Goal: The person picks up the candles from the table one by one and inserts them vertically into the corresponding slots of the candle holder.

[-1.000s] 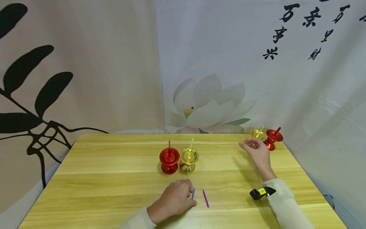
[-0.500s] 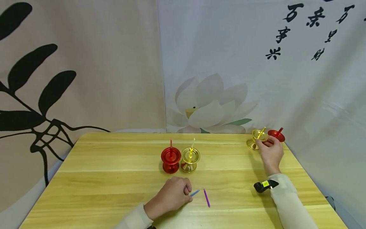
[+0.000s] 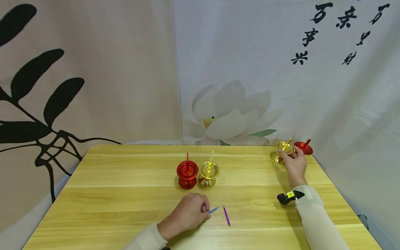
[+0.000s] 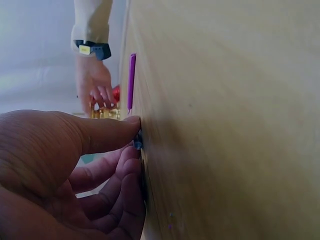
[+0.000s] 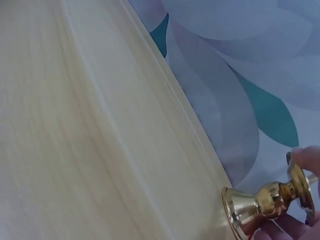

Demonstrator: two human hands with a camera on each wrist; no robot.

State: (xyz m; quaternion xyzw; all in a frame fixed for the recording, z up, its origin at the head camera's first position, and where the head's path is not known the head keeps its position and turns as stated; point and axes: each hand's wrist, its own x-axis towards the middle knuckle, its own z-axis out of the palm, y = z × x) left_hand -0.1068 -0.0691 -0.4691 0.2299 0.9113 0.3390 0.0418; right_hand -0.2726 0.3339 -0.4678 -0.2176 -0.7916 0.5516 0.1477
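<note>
Low over the front middle of the table, my left hand (image 3: 189,213) pinches a small blue candle (image 3: 213,210) between thumb and fingers. A purple candle (image 3: 226,216) lies just to its right. At the back right corner my right hand (image 3: 296,166) grips the upper dish of a gold candle holder (image 5: 270,200), which stands upright with a yellow candle (image 3: 286,144) leaning in it. Close beside it, partly hidden by the hand, is a red candle holder (image 3: 302,148) with a tilted red candle (image 3: 307,143).
Mid-table, a second red candle holder (image 3: 187,182) with a red candle stands next to another gold candle holder (image 3: 207,182) with a yellow candle. Printed curtains (image 3: 131,69) hang right behind the wooden table (image 3: 109,201).
My right hand has moved right and taken hold of the gold holder at the back right. The blue candle has turned from nearly upright to slanting in my left hand.
</note>
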